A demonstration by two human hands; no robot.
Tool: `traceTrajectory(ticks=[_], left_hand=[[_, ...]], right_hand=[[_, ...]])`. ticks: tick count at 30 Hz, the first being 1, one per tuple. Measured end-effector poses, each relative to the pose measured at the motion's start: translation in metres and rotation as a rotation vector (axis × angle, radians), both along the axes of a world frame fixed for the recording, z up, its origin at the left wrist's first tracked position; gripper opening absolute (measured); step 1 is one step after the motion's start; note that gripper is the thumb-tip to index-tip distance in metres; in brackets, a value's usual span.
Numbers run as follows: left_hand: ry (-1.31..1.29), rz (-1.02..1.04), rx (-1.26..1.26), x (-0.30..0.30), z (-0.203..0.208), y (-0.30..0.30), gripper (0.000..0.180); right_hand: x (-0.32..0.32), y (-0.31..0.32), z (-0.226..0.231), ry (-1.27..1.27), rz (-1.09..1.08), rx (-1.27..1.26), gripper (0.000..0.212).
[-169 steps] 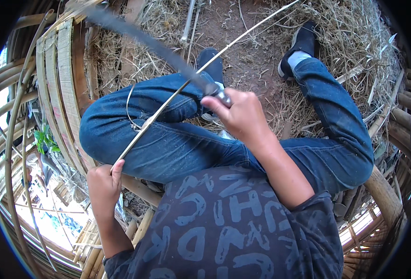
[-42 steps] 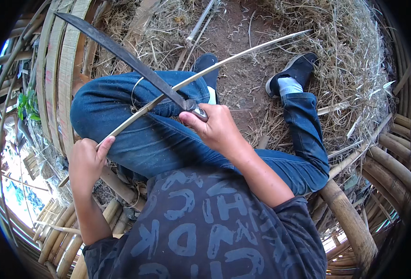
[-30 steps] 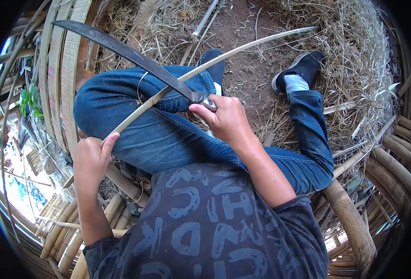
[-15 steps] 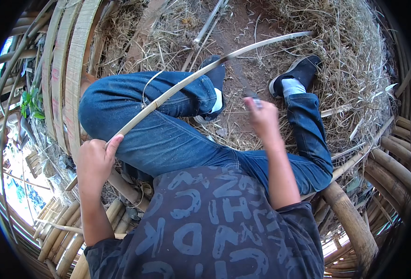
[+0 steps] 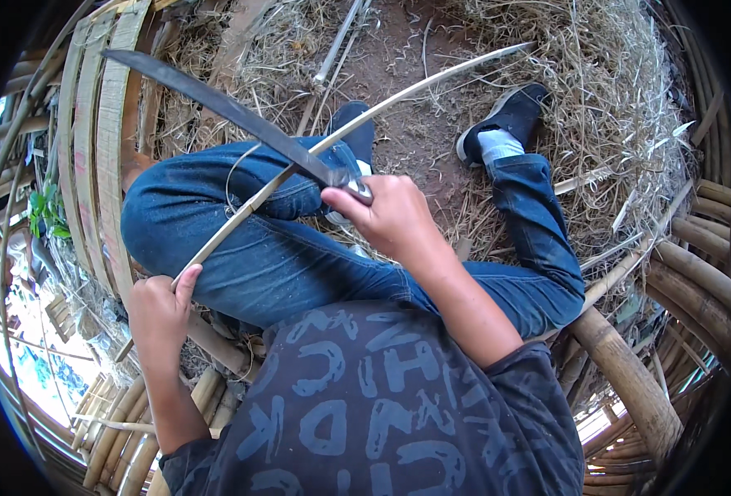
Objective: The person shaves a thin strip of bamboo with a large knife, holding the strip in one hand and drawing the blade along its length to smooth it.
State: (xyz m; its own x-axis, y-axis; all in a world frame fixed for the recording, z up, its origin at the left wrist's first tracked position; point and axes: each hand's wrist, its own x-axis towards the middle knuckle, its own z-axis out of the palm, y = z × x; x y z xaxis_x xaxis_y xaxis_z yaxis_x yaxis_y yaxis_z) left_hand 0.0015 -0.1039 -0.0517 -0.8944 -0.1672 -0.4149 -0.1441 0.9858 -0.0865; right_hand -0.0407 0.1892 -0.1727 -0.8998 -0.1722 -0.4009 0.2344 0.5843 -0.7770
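My left hand is closed around the lower end of a long, thin bamboo strip, thumb pressed along it. The strip slants up to the right across my raised knee and bends toward its far tip. A curled sliver hangs from it near the knee. In my right hand is the handle of a machete with a long dark blade. Its blade points up to the left and crosses over the strip close to the handle; whether the edge touches the strip I cannot tell.
Thin shavings cover the ground around my shoes. Flat wooden slats stand along the left. Bamboo poles lie at the lower right, with more poles at the lower left. A green plant grows at the left.
My right hand has swung left and inward, bringing the machete across the strip. The left hand keeps its hold on the strip; the view has shifted slightly.
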Motion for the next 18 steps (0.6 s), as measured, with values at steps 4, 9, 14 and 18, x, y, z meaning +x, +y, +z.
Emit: traceTrajectory(ticks=[4, 9, 14, 18], left_hand=[[0.023, -0.004, 0.004, -0.001, 0.001, 0.001, 0.066], [-0.028, 0.007, 0.04, -0.007, 0.002, 0.0, 0.066], [0.012, 0.021, 0.032, -0.004, 0.005, 0.001, 0.067], [-0.053, 0.056, 0.103, -0.015, 0.0, -0.005, 0.067]], right_hand=[[-0.008, 0.01, -0.017, -0.03, 0.018, 0.02, 0.069], [-0.01, 0.014, -0.027, 0.04, 0.015, 0.111, 0.068], [-0.012, 0.086, -0.066, -0.231, -0.307, 0.167, 0.067], [0.007, 0.185, -0.102, -0.142, -0.59, 0.229, 0.069]])
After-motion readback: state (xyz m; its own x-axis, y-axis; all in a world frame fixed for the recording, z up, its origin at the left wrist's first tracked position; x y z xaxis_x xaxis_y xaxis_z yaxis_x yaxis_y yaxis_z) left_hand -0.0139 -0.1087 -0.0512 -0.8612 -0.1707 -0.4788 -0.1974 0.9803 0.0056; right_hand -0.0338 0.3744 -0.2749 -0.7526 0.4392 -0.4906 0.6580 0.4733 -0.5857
